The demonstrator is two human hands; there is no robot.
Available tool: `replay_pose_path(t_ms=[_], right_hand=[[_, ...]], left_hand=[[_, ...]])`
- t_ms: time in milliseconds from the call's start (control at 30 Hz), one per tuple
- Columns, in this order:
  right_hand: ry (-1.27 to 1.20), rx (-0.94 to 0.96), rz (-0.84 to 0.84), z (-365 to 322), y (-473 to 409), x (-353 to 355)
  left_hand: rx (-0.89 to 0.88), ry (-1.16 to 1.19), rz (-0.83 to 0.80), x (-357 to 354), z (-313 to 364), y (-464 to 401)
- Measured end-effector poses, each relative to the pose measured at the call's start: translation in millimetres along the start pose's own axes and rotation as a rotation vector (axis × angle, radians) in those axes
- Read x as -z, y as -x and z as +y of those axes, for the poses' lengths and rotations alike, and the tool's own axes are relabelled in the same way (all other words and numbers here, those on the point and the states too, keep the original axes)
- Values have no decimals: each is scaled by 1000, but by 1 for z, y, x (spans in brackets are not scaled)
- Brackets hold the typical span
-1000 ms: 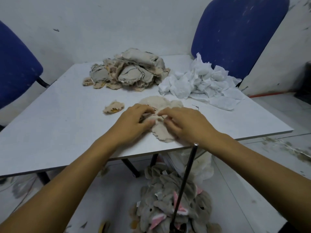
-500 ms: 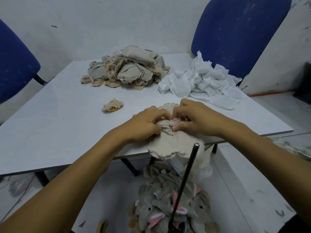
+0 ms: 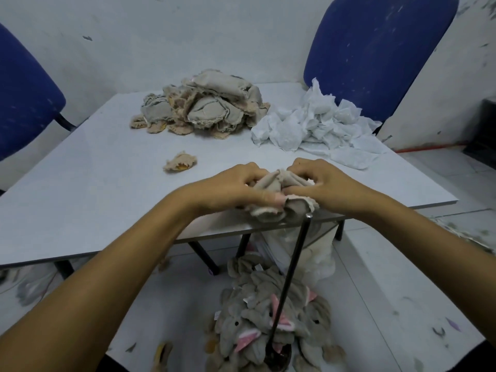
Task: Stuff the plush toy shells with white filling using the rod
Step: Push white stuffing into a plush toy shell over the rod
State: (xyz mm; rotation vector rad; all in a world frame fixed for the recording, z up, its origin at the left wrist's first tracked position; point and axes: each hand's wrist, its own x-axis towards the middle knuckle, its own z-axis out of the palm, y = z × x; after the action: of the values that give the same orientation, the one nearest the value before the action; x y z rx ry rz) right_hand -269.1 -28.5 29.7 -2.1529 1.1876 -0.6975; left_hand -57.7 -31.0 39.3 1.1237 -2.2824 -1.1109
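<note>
The white table (image 3: pixel 80 200) keeps supplies within reach: a heap of empty plush shells (image 3: pixel 204 103) at the far middle, white filling (image 3: pixel 316 124) to its right. At the near edge, the left hand (image 3: pixel 230 189) and right hand (image 3: pixel 330 183) hold 1 beige shell (image 3: pixel 271 183), fingers clamped on its bunched fabric, probably spreading its opening over the upright black rod (image 3: pixel 292 267) just below, above finished toys (image 3: pixel 268 318) on the floor.

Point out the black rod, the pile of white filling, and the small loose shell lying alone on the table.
black rod (image 3: pixel 295 261): head view, middle of its shaft.
white filling (image 3: pixel 316 127): head view, centre of the crumpled pile.
small loose shell (image 3: pixel 179 162): head view, its middle.
</note>
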Motion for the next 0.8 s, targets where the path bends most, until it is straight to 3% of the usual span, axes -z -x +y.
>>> replay_pose_path(t_ms=[67, 233, 333, 433, 633, 800], right_hand=[[-5, 29, 23, -5, 8, 1], [61, 137, -87, -31, 34, 19], [223, 386, 164, -39, 49, 19], [410, 523, 382, -39, 57, 10], [598, 689, 466, -21, 80, -12], [533, 601, 500, 9, 93, -51]], left_hand=[[-29, -223, 10, 1, 7, 8], [-304, -342, 348, -7, 27, 27], [-549, -572, 501, -15, 40, 37], [-661, -689, 632, -27, 48, 40], [-778, -753, 624, -53, 38, 49], [-722, -667, 581, -75, 16, 53]])
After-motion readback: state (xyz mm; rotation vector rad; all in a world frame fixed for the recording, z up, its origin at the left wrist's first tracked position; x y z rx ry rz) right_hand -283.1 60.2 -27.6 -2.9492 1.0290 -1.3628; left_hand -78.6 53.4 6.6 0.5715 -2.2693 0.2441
